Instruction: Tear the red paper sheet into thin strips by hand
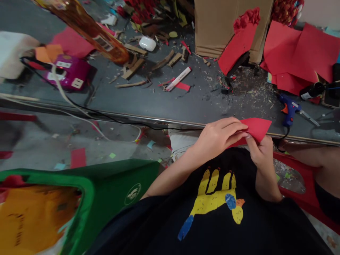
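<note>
A piece of red paper (256,128) is held between my two hands, just off the table's front edge and above my dark shirt. My left hand (219,132) has its fingers laid over the paper's left part, pressing it. On the near right side, my right hand (260,150) pinches the same paper with thumb and fingers. The paper looks curved or folded, its pointed corner sticking out to the right. A blue hot glue gun (290,108) lies on the table right of my hands.
The grey table (148,102) carries a white marker (179,78), wood scraps (134,69), an amber bottle (92,32), a purple power box (67,72), a cardboard box (209,28) and red sheets (281,53). A green bin (114,194) stands at left; cords run along the table edge.
</note>
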The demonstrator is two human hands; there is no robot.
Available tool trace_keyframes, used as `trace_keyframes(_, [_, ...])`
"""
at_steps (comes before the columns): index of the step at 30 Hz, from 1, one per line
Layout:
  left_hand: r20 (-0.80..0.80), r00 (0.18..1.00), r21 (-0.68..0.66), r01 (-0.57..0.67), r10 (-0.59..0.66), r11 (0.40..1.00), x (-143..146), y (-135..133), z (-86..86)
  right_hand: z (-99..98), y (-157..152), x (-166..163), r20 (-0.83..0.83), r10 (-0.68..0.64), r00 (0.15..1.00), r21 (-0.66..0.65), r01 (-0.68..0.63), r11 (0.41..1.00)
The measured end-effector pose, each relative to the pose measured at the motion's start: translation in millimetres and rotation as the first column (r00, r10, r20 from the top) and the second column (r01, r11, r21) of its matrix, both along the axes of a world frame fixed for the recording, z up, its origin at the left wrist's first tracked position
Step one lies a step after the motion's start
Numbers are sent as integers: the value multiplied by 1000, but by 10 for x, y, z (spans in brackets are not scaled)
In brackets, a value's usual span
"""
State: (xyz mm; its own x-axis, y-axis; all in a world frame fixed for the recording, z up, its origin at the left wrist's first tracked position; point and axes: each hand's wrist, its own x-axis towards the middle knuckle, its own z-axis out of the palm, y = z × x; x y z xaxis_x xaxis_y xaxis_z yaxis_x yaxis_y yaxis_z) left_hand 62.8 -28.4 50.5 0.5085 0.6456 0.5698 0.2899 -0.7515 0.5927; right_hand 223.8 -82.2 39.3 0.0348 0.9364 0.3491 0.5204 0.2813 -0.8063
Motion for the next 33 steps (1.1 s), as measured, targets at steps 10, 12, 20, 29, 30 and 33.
trace_keyframes(10, [82,995,-139,64,-52,988,-27,-4,45,-19,-12,-58,5,-15,1000,32,14,999])
trace_keyframes(12, [101,993,-228,87,-65,970,-34,5,51,-27,-10,-61,7,-3,1000,37,2,999])
trace_keyframes(20, [182,982,-444,129,-52,887,-34,30,72,-42,-20,-59,10,20,1000,15,-20,1000])
trace_keyframes(29, [225,974,-614,154,-16,774,-51,28,135,-32,-17,-66,-9,61,998,25,-61,998])
trace_keyframes(30, [225,974,-623,153,-11,767,-48,27,136,-35,-17,-66,-6,62,998,24,-62,998])
trace_keyframes(33, [220,975,-644,139,8,752,-36,22,132,-48,-17,-70,6,53,999,23,-53,998])
